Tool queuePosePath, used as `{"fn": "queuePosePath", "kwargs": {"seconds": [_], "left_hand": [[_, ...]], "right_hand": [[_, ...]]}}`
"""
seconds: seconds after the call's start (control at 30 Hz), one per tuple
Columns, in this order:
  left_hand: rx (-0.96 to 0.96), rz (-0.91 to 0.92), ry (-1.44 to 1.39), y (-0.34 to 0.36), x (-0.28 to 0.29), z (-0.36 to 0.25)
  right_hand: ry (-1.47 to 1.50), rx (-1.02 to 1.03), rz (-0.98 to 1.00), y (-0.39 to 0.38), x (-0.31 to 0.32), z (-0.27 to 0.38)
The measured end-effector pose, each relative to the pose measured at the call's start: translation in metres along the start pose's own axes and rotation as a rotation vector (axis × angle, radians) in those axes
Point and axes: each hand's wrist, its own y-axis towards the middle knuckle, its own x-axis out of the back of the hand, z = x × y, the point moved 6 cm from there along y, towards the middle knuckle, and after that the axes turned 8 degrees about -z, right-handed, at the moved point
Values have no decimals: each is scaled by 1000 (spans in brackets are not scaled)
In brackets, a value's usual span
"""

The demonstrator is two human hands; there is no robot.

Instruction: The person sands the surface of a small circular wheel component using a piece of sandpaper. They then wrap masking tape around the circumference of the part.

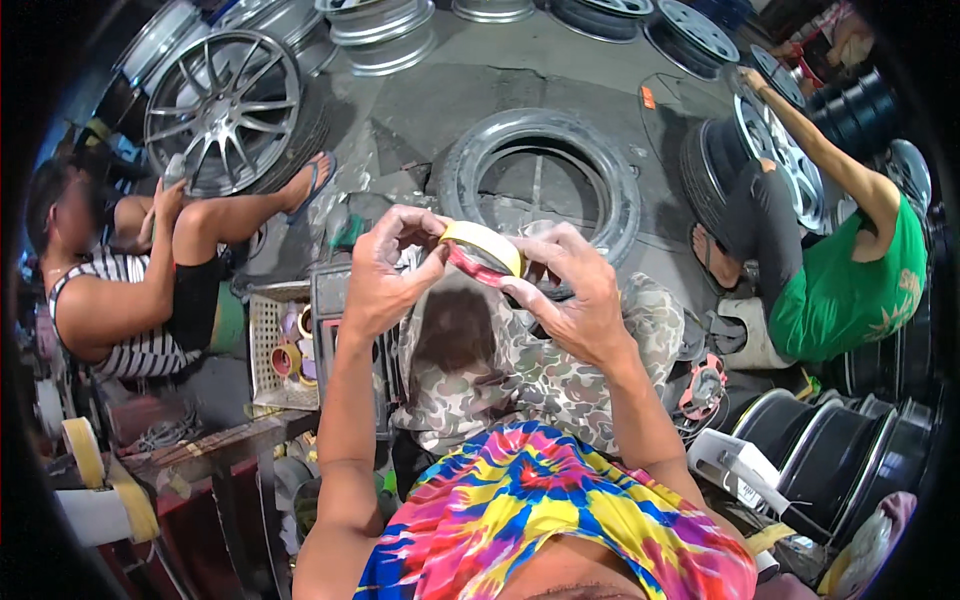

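I hold a roll of yellow masking tape (483, 247) with a reddish core up in front of me, over my camouflage-patterned lap. My left hand (392, 265) pinches the roll's left rim with thumb and fingers. My right hand (570, 290) grips its right side, the fingertips pressed on the tape's edge. Both forearms rise from the lower edge past my tie-dye shirt.
A bare tyre (540, 180) lies flat on the concrete floor ahead. A white basket (262, 340) with tape rolls stands at my left. A person in a striped top sits left by an alloy wheel (222, 108); a person in green works on a wheel (775, 150) at right. Rims are stacked lower right.
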Motion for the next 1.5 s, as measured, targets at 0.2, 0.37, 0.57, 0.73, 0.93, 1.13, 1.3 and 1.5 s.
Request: {"fn": "queuePosePath", "kwargs": {"seconds": [0.2, 0.37, 0.57, 0.73, 0.93, 1.13, 1.3, 1.5], "left_hand": [[-87, -7, 191, 11, -54, -42], [-98, 31, 167, 9, -88, -58], [-404, -34, 385, 6, -113, -77], [-452, -7, 456, 7, -118, -72], [-469, 37, 499, 5, -118, -72], [-508, 108, 540, 7, -116, -67], [-456, 200, 562, 8, -109, -53], [-373, 238, 401, 9, -100, -68]], "right_hand": [[-69, 51, -214, -13, 30, -7], [-192, 146, -300, -24, 39, -19], [-334, 199, -330, -34, 40, -28], [-373, 214, -332, -38, 41, -32], [-357, 213, -294, -40, 41, -28], [-334, 201, -238, -45, 36, -30], [-236, 178, -137, -47, 33, -24], [-131, 102, -84, -45, 33, -27]]}}
